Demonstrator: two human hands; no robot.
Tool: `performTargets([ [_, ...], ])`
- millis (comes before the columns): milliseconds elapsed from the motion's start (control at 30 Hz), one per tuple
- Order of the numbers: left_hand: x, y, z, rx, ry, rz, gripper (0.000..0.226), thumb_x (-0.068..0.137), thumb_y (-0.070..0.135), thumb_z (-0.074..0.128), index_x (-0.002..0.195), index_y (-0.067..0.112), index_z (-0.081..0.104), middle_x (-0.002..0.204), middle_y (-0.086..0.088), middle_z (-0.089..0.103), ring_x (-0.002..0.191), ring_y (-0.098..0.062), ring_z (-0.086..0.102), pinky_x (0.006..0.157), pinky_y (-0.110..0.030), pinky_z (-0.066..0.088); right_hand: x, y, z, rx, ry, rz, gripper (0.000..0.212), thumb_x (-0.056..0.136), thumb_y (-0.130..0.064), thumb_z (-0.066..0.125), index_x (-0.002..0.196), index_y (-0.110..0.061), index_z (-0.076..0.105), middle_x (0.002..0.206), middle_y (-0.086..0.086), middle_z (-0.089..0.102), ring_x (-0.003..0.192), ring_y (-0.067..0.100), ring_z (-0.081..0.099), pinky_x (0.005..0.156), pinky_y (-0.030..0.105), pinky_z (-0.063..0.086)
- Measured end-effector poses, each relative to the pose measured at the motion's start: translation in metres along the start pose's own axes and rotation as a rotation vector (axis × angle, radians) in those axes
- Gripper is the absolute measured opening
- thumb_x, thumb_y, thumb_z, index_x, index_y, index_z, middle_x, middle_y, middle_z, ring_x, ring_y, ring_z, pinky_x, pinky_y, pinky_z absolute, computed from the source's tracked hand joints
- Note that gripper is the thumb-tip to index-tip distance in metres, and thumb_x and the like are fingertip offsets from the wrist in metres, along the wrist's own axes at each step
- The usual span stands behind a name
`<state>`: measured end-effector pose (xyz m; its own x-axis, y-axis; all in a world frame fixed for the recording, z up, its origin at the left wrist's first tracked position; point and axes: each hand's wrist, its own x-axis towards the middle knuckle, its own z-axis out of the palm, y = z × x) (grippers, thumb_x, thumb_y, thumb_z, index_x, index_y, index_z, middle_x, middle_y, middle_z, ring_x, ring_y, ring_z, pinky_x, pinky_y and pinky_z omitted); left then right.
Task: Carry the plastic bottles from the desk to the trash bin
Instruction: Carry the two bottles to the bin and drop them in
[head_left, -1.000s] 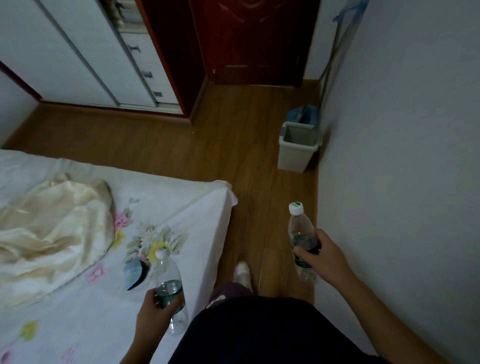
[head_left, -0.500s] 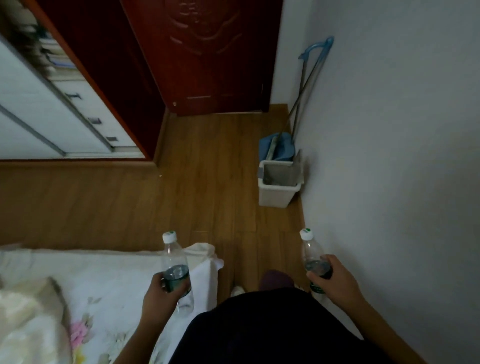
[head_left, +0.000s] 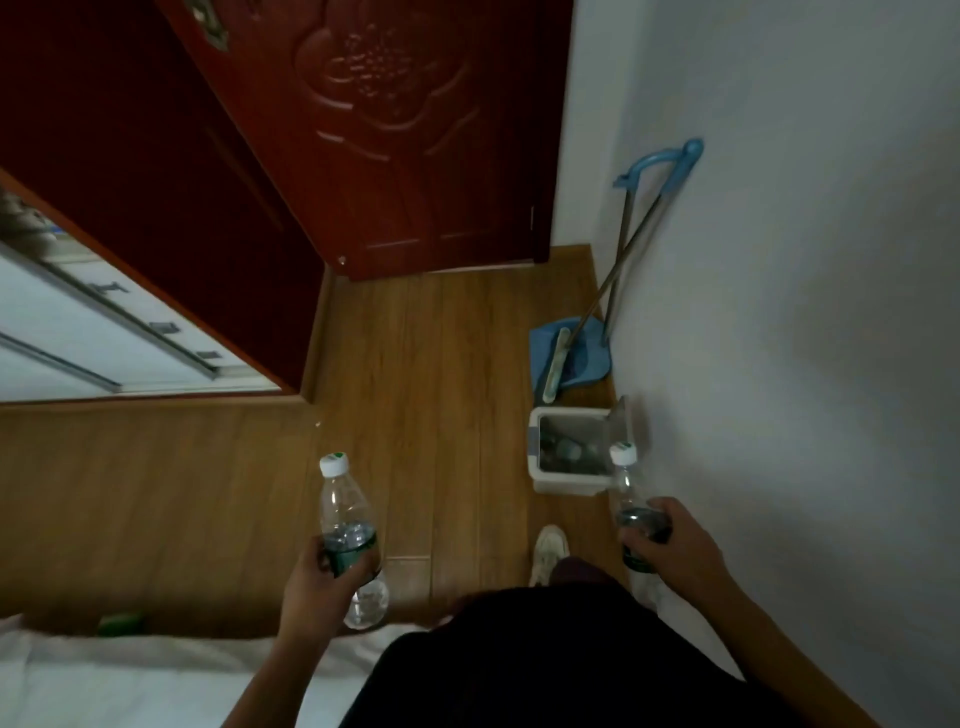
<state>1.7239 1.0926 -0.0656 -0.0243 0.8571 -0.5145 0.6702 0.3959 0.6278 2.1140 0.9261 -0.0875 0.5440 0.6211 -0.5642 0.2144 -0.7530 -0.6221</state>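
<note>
My left hand (head_left: 324, 592) grips a clear plastic bottle (head_left: 343, 512) with a white cap and a dark green label, held upright over the wooden floor. My right hand (head_left: 675, 545) holds a second, similar bottle (head_left: 626, 483) upright, close to the wall. Just ahead of the right bottle stands a small white trash bin (head_left: 566, 480) with its lid flipped open against the wall; a bottle lies inside it.
A blue dustpan (head_left: 582, 358) and a broom with a blue handle (head_left: 660, 161) lean on the right wall behind the bin. A dark red door (head_left: 405, 130) is ahead, a wardrobe (head_left: 104, 332) at left. The bed edge (head_left: 130, 675) is at bottom left. One foot (head_left: 548, 551) shows on the floor.
I have walked forward past the bed. The bin has come much nearer and now sits just in front of the right bottle. Both hands still hold their bottles.
</note>
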Motion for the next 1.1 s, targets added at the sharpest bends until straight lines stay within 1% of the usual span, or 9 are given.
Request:
performTargets([
  [167,0.061,0.076,0.007,-0.008,0.019,0.034,0.051,0.076,0.028,0.084,0.116,0.012,0.057,0.095,0.006,0.067,0.088,-0.017,0.068,0.065,-0.029,0.049,0.077,-0.097,-0.025,0.049,-0.062,-0.122,0.042,0.079,-0.036,0.077,0.113,-0.03,0.052,0.099,-0.013,0.061,0.092,0.009,0.06,0.071,0.023,0.045],
  [233,0.088,0.113,0.013,-0.023,-0.027,0.075,0.052,0.076,0.029,0.084,0.116,0.014,0.056,0.098,0.007,0.067,0.088,-0.014,0.067,0.069,-0.03,0.05,0.103,-0.119,-0.032,0.09,-0.043,-0.131,0.046,0.078,-0.038,0.077,0.117,-0.028,0.054,0.106,-0.01,0.063,0.097,0.011,0.061,0.073,0.024,0.047],
  [367,0.148,0.183,0.032,-0.016,-0.155,0.18,0.074,0.059,0.057,0.083,0.119,0.023,0.055,0.108,0.006,0.069,0.098,-0.016,0.068,0.087,-0.043,0.056,0.134,-0.137,-0.039,0.164,-0.003,-0.109,0.052,0.074,-0.047,0.077,0.118,-0.032,0.054,0.11,-0.008,0.065,0.099,0.012,0.064,0.083,0.029,0.052],
  [533,0.235,0.288,0.081,0.075,-0.399,0.356,0.06,0.076,0.031,0.085,0.126,0.02,0.054,0.11,0.007,0.067,0.102,-0.017,0.067,0.083,-0.035,0.053,0.148,-0.151,-0.044,0.268,0.123,0.027,0.04,0.081,-0.042,0.076,0.11,-0.031,0.049,0.095,-0.015,0.06,0.087,0.011,0.061,0.072,0.025,0.047],
  [667,0.28,0.36,0.117,0.227,-0.623,0.525,0.057,0.071,0.031,0.087,0.119,0.019,0.058,0.106,0.01,0.066,0.101,-0.015,0.066,0.078,-0.029,0.052,0.147,-0.159,-0.024,0.339,0.364,0.216,0.044,0.077,-0.048,0.075,0.11,-0.033,0.051,0.096,-0.011,0.065,0.084,0.007,0.063,0.075,0.029,0.052],
  [767,0.298,0.401,0.142,0.358,-0.837,0.635,0.068,0.069,0.034,0.088,0.127,0.022,0.054,0.113,0.012,0.063,0.105,-0.013,0.063,0.086,-0.034,0.054,0.138,-0.174,-0.001,0.43,0.512,0.352,0.043,0.077,-0.047,0.076,0.111,-0.031,0.053,0.094,-0.009,0.067,0.08,0.003,0.063,0.065,0.021,0.048],
  [867,0.308,0.427,0.164,0.456,-1.021,0.735,0.076,0.074,0.025,0.086,0.139,0.031,0.047,0.125,0.011,0.06,0.112,-0.009,0.06,0.093,-0.032,0.052,0.13,-0.188,0.025,0.498,0.612,0.438,0.041,0.078,-0.045,0.076,0.108,-0.027,0.054,0.089,-0.011,0.066,0.076,0.003,0.063,0.06,0.021,0.045],
  [967,0.302,0.435,0.181,0.554,-1.139,0.768,0.063,0.077,0.018,0.083,0.121,0.047,0.048,0.117,0.018,0.059,0.108,-0.004,0.058,0.098,-0.035,0.05,0.123,-0.195,0.05,0.551,0.687,0.512,0.043,0.077,-0.048,0.076,0.109,-0.029,0.055,0.092,-0.01,0.067,0.079,0.007,0.065,0.063,0.023,0.048],
  [1100,0.293,0.426,0.194,0.687,-1.171,0.783,0.071,0.078,0.032,0.082,0.138,0.033,0.044,0.13,0.008,0.054,0.117,-0.013,0.053,0.098,-0.036,0.048,0.118,-0.197,0.082,0.616,0.738,0.614,0.039,0.078,-0.048,0.076,0.102,-0.027,0.055,0.091,-0.008,0.068,0.079,0.01,0.066,0.063,0.03,0.053],
])
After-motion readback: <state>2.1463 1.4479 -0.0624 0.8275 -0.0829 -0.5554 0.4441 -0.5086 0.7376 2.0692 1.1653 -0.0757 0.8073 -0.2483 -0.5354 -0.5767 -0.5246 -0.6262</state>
